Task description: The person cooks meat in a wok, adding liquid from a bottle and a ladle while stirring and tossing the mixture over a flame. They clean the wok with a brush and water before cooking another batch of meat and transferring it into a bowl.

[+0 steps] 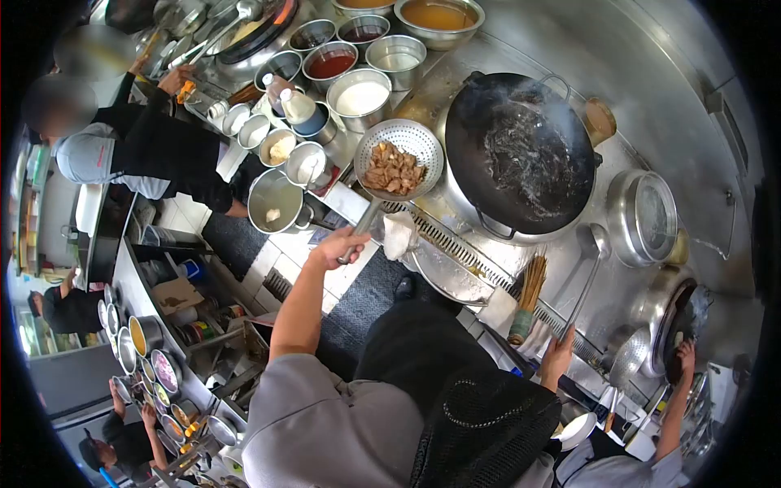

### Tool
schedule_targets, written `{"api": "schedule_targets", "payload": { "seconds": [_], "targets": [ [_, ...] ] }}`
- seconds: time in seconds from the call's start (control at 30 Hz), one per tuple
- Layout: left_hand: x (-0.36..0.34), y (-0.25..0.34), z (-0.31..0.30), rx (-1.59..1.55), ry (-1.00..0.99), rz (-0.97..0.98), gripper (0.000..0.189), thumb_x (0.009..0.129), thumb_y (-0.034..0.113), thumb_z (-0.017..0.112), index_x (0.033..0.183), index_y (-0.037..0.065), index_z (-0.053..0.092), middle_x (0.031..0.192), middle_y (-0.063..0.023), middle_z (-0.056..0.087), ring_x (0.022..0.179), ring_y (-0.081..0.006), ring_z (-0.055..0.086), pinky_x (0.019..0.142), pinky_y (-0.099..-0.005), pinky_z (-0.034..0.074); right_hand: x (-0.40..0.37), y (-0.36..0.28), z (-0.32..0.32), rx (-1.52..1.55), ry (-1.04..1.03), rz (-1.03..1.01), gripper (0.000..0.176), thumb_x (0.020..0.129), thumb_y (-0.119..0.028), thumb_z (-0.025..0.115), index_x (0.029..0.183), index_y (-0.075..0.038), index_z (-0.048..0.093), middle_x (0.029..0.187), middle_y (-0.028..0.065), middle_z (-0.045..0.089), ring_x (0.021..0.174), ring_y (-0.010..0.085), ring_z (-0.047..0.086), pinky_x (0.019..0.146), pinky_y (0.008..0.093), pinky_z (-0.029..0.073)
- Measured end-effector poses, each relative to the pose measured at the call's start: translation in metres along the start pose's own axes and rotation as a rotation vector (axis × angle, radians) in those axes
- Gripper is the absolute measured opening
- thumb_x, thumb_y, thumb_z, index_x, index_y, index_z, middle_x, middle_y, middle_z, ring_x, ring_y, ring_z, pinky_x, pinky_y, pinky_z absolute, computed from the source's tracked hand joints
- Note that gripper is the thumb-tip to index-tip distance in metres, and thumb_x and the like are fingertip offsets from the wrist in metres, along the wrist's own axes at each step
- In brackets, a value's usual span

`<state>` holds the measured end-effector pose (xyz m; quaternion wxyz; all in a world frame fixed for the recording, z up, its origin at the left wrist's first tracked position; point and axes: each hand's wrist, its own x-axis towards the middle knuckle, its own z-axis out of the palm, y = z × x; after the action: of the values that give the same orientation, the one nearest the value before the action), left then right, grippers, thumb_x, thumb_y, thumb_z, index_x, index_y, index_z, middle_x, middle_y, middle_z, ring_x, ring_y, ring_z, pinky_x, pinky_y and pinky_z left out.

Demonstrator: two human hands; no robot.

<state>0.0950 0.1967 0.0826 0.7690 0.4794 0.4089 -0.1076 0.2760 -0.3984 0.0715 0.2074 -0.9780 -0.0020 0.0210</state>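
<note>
My left hand is wrapped round the handle of a perforated strainer. Browned chunks of meat lie in its bowl, which is held over the counter edge left of the wok. In my right hand is the long handle of a ladle, its bowl resting low over the steel stove top, right of the wok. The large black wok sits on the burner with glistening liquid inside and steam rising. A bamboo brush stands between my right hand and the wok.
Metal pots of sauces and liquids, including a white one and a red one, crowd the left counter beside squeeze bottles. A lidded steel pot stands at right. Co-workers stand at left; another person's hand is at a second wok.
</note>
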Motion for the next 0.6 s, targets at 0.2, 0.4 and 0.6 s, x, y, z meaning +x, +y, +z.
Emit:
{"api": "schedule_targets", "payload": {
  "seconds": [0.2,0.4,0.6],
  "targets": [
    [-0.023,-0.011,0.04,-0.234,-0.029,0.073,0.018,0.091,0.013,0.067,0.092,0.005,0.051,0.073,-0.0024,0.051,0.047,-0.0097,0.047,0.041,-0.0235,0.039,0.026,-0.033,-0.015,-0.035,0.132,-0.239,0.047,0.089,-0.01,0.066,0.133,0.002,0.055,0.116,0.0239,0.052,0.098,0.0359,0.057,0.086,0.0435,0.047],
    [-0.069,-0.008,0.059,-0.148,0.009,0.197,0.015,0.089,0.013,0.061,0.094,0.003,0.051,0.071,-0.0028,0.05,0.049,-0.0101,0.048,0.041,-0.0247,0.038,0.013,-0.17,-0.053,0.262,0.008,-0.425,0.032,0.093,-0.007,0.062,0.124,0.002,0.06,0.099,0.0148,0.062,0.079,0.0235,0.061,0.072,0.0363,0.051],
    [-0.119,-0.022,0.098,-0.288,-0.042,0.239,0.025,0.091,0.016,0.066,0.106,0.002,0.052,0.072,-0.0012,0.053,0.051,-0.0095,0.051,0.043,-0.0252,0.041,-0.016,-0.269,0.004,0.767,-0.873,-0.394,0.041,0.098,-0.014,0.06,0.138,-0.003,0.053,0.101,0.009,0.066,0.086,0.0127,0.063,0.076,0.0254,0.051]
  ]
}}
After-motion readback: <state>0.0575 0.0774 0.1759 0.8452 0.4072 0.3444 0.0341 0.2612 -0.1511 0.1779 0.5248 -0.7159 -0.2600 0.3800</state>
